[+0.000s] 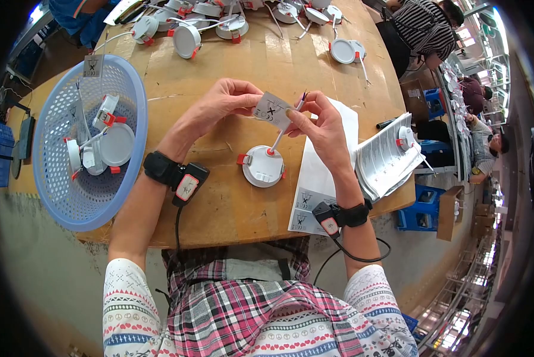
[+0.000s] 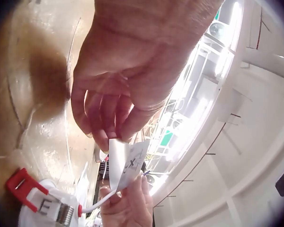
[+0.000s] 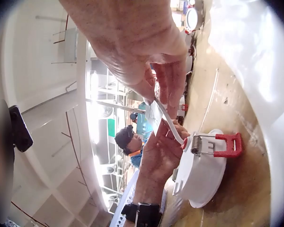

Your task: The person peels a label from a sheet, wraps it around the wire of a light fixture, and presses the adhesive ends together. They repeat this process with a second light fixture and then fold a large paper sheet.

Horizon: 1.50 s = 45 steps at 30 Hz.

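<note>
My left hand (image 1: 228,102) pinches one end of a silver printed label (image 1: 270,107) between thumb and fingertips. At the label's other end, my right hand (image 1: 321,130) pinches it together with the white cable (image 1: 277,141) of a round downlight (image 1: 263,169). The label stands out flat from the cable, and the cable's dark wire ends poke up past my right fingers. Below my hands the downlight lies on the table, its red-tipped spring clips at the sides. In the right wrist view, the cable rises from the downlight's housing (image 3: 199,165) to my right fingers.
A blue perforated basket (image 1: 139,137) holding several downlights stands at the left. More downlights (image 1: 186,41) crowd the table's far side. A white sheet with labels (image 1: 305,208) lies to the right, beside a stack of silver sheets (image 1: 379,160) bearing another downlight (image 1: 405,138).
</note>
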Tool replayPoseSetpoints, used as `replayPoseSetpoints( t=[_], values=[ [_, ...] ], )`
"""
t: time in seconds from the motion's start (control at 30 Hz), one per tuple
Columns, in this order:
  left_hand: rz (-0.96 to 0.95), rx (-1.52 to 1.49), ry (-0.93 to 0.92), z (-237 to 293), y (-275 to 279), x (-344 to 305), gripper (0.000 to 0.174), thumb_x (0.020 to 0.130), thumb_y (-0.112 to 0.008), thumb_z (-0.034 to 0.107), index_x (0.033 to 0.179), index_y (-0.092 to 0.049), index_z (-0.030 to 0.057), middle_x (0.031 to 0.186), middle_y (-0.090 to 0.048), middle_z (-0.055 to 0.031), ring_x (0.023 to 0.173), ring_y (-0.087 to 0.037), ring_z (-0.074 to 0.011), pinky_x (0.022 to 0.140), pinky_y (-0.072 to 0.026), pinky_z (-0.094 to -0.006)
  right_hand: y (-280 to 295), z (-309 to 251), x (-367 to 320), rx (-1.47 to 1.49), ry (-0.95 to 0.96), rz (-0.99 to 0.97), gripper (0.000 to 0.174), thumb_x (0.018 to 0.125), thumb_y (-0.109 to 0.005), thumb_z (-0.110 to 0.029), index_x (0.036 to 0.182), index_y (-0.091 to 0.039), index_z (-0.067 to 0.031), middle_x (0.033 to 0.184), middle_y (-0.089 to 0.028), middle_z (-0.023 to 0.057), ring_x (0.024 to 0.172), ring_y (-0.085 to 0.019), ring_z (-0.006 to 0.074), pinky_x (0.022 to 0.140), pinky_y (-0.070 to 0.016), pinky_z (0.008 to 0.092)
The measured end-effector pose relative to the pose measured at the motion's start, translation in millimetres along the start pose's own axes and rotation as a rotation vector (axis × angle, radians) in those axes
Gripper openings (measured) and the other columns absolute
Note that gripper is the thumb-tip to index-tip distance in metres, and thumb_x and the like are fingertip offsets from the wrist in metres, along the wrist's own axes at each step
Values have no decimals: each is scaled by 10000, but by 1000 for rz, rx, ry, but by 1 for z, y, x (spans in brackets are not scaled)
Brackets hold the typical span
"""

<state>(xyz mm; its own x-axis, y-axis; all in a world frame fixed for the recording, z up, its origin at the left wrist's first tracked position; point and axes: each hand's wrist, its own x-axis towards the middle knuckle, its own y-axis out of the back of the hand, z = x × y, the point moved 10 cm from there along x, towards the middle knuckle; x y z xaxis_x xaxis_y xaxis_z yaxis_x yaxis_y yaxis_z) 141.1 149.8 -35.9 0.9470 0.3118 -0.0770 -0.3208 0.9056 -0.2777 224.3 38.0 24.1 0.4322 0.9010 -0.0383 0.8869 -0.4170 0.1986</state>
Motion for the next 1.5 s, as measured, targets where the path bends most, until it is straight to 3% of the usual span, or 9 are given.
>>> replayPoseSetpoints(
  t=[1.17, 1.5],
  values=[
    [174, 183, -121, 21, -2, -11, 237, 849, -629, 204, 934, -658, -16, 828, -641, -37, 773, -567, -85, 708, -460, -233, 3, 0, 3, -59, -3, 26, 206, 840, -615, -72, 955, -466, 11, 864, -587, 112, 693, -663, 190, 543, -522, 217],
    [137, 129, -113, 14, -3, -7, 234, 866, -606, 213, 949, -654, 0, 846, -640, -23, 790, -576, -79, 750, -468, -231, 5, 7, 5, -34, 4, 51, 248, 832, -627, -104, 966, -462, 24, 862, -582, 113, 663, -650, 190, 557, -531, 223]
  ],
)
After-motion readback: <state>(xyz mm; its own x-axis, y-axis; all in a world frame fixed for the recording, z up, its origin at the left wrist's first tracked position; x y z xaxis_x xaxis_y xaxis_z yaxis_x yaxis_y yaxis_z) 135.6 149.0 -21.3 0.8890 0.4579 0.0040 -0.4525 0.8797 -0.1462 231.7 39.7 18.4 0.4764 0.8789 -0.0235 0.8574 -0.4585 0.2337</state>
